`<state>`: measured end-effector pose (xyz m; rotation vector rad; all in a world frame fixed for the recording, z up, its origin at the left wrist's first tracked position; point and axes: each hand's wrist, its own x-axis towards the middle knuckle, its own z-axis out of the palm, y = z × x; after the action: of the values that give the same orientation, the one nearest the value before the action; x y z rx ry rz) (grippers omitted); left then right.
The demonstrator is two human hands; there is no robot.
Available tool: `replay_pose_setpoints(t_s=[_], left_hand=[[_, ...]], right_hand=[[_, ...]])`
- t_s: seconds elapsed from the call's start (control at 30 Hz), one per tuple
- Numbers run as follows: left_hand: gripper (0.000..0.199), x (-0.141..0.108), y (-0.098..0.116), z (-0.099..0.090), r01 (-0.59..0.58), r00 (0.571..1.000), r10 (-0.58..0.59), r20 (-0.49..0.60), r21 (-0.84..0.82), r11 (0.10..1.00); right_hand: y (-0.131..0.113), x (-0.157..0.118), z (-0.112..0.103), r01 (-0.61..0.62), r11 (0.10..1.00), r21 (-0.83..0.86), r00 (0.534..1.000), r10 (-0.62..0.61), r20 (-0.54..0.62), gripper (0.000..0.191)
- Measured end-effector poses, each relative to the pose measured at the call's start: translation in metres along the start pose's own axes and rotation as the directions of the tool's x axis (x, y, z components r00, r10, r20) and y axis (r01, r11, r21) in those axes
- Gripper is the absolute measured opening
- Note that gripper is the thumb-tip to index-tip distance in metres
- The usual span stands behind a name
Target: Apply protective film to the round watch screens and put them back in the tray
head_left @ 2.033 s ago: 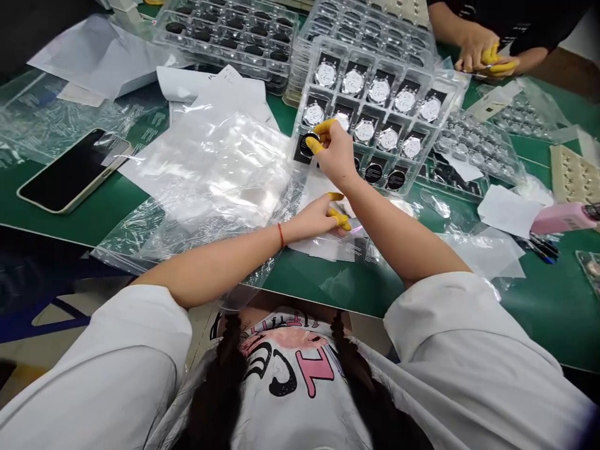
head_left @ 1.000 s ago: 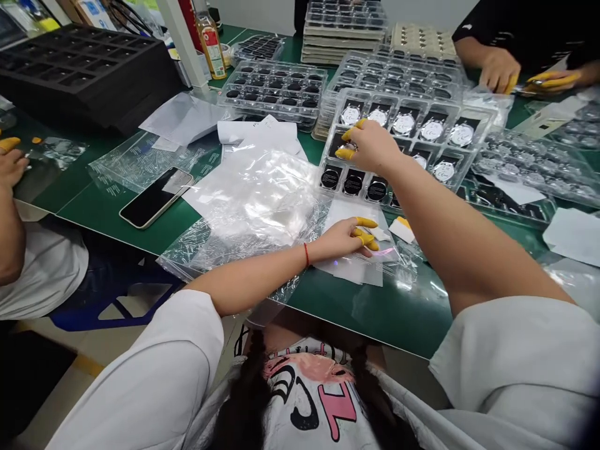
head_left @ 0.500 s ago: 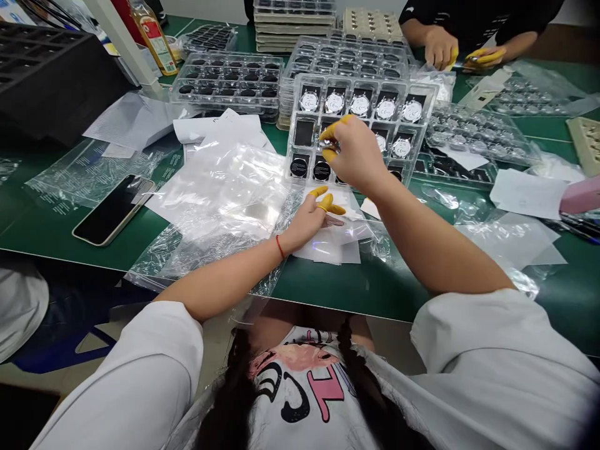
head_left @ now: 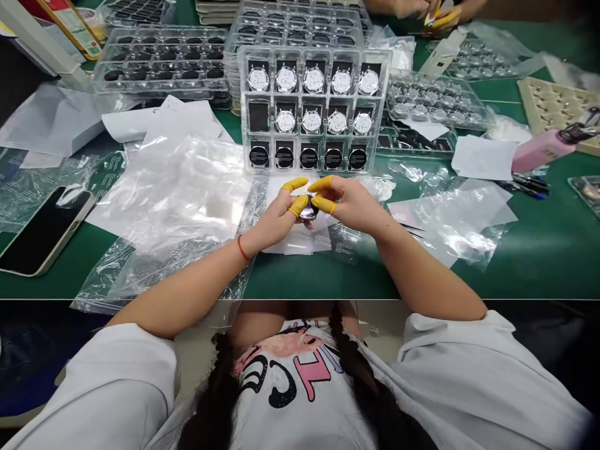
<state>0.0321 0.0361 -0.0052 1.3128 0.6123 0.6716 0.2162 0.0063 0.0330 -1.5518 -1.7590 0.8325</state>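
Between my two hands is a round, shiny watch case with a dark face. My left hand grips it from the left, its thumb and a finger in yellow finger cots. From the right, my right hand pinches its edge, also with yellow cots on thumb and finger. Just behind them a clear plastic tray leans upright. Its upper two rows hold silver watch cases, with one dark bare slot at the left of the middle row. Black discs cover the cases in the bottom row.
White sheets and clear film lie left of my hands, a phone farther left. More stacked trays stand behind. On the right are a pink bottle, tweezers and plastic film. A co-worker's hands work opposite.
My right hand has come down from the tray's middle row to my left hand, bringing the watch case. Both hands now hold it. The view has shifted toward the right and down.
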Motion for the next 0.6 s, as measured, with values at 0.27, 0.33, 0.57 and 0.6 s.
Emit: replay_pose_setpoints(t_s=[0.27, 0.33, 0.57, 0.6], left_hand=[[0.071, -0.003, 0.003, 0.004, -0.074, 0.992, 0.060, 0.109, 0.132, 0.988], [0.068, -0.004, 0.003, 0.005, -0.096, 0.992, 0.081, 0.097, 0.153, 0.984], [0.078, -0.004, -0.009, 0.001, -0.092, 0.994, 0.076, 0.075, 0.231, 0.969], [0.076, -0.002, -0.012, 0.001, -0.110, 0.992, 0.094, 0.084, 0.223, 0.969]], right_hand=[[-0.006, -0.005, 0.012, 0.084, 0.996, 0.017, 0.994, -0.082, -0.075, 0.008], [-0.008, -0.008, 0.015, 0.123, 0.990, -0.075, 0.986, -0.130, -0.103, 0.008], [0.003, -0.007, 0.018, 0.077, 0.987, -0.139, 0.991, -0.091, -0.099, 0.016], [0.003, -0.007, 0.018, 0.117, 0.979, -0.169, 0.984, -0.138, -0.114, 0.016]])
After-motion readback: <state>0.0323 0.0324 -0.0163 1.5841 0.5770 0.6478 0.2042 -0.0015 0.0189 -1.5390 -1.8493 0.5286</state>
